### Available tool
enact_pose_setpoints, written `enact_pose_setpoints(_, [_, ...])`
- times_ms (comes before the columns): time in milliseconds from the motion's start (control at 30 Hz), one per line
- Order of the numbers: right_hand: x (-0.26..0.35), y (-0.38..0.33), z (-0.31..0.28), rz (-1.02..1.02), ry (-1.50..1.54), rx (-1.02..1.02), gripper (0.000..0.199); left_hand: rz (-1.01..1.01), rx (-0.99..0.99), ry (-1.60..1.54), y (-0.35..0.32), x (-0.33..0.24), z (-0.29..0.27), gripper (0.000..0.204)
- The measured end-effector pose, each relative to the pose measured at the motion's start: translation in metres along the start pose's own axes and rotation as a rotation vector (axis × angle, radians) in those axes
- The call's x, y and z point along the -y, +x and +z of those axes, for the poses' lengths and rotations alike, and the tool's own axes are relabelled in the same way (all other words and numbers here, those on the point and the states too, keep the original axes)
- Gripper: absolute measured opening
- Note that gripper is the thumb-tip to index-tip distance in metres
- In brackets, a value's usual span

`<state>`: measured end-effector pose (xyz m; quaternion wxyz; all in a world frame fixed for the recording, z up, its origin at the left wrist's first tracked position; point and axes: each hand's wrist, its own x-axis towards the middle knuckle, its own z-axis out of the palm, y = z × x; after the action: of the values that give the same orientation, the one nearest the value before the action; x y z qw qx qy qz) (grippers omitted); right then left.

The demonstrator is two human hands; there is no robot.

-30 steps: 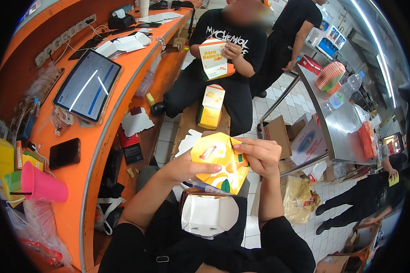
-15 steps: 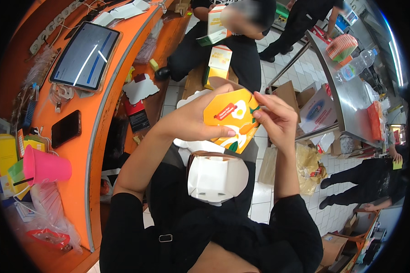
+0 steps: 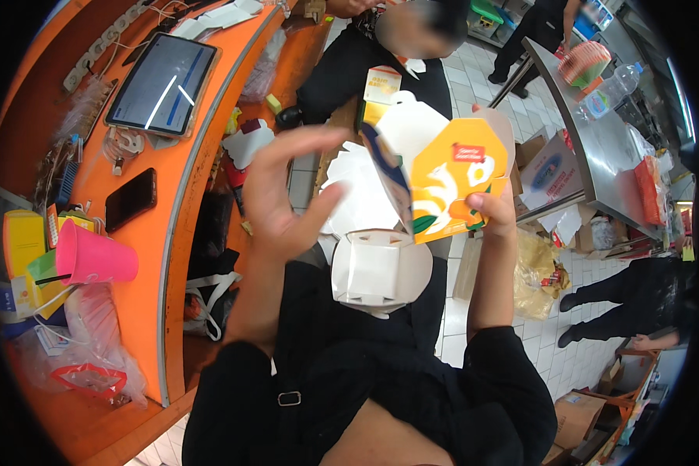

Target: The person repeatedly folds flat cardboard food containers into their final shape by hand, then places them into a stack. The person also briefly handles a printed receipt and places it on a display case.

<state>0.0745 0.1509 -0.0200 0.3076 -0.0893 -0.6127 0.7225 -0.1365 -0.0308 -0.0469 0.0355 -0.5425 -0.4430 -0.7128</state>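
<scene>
Holding hand: right hand [image 3: 495, 206], closed on the lower right corner of the yellow carton, thumb on the printed face.
Free hand: left hand [image 3: 281, 198], blurred, thumb and fingers spread wide, gripping nothing; left of the yellow carton, apart from its printed face.
Yellow carton [image 3: 446, 175]: raised in front of the person, above and slightly right of the white carton; printed face toward the viewer, tilted.
Dark blue panel [image 3: 387, 172]: just left of the printed face; whether it belongs to the same carton cannot be told.
White carton [image 3: 377, 264]: open, at the person's lap, pale inside visible.
White card pieces [image 3: 353, 190]: beyond the white carton, between the hands.
Counter [image 3: 177, 180]: orange, on the left; carries a tablet [image 3: 163, 85], a phone [image 3: 130, 200] and a pink cup [image 3: 101, 252].
Steel table [image 3: 604, 151]: on the right; carries a clear bottle [image 3: 612, 93].
Co-worker [image 3: 338, 81]: seated opposite, dark clothing.
</scene>
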Motion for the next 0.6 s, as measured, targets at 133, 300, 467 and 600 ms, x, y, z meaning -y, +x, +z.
enact_pose_setpoints(133, [-0.035,-0.013,-0.019,0.004,0.212,-0.152,0.084,-0.362,-0.256,0.2,-0.141,0.0,0.001,0.064])
enact_pose_setpoints(300, [-0.098,-0.019,0.006,-0.077,0.507,-0.246,0.068,-0.82,0.075,0.141,-0.265,-0.035,0.049,0.13])
enact_pose_setpoints(467, [-0.11,-0.024,0.044,0.04,0.899,-0.281,0.068,-0.815,0.255,0.168,-0.243,-0.007,0.072,0.127])
enact_pose_setpoints(600, [-0.095,-0.041,0.05,0.015,0.783,-0.463,0.071,-0.453,0.294,0.607,-0.224,0.009,0.056,0.117])
